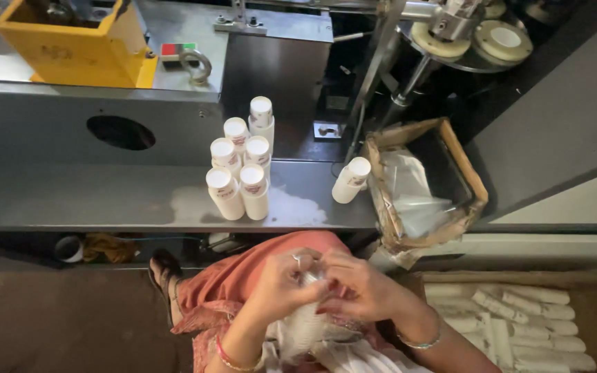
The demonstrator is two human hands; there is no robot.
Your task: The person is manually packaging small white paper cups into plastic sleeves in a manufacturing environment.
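Note:
Both my hands meet over my lap at the bottom centre. My left hand (281, 283) and my right hand (354, 287) grip the top of a stack of white paper cups in a thin clear plastic sleeve (303, 324), which lies between them and runs down toward my body. Fingers of both hands pinch the sleeve's end. On the grey metal shelf (105, 200) ahead stand several upright stacks of white paper cups (240, 173), grouped together. One more cup stack (350, 179) leans alone to their right.
A cardboard box lined with clear plastic (426, 183) sits right of the shelf. Wrapped cup sleeves lie piled at lower right (513, 321). A yellow metal bin (70, 41) and machine parts with round discs (478, 34) stand behind. A sandalled foot (164, 266) shows below the shelf.

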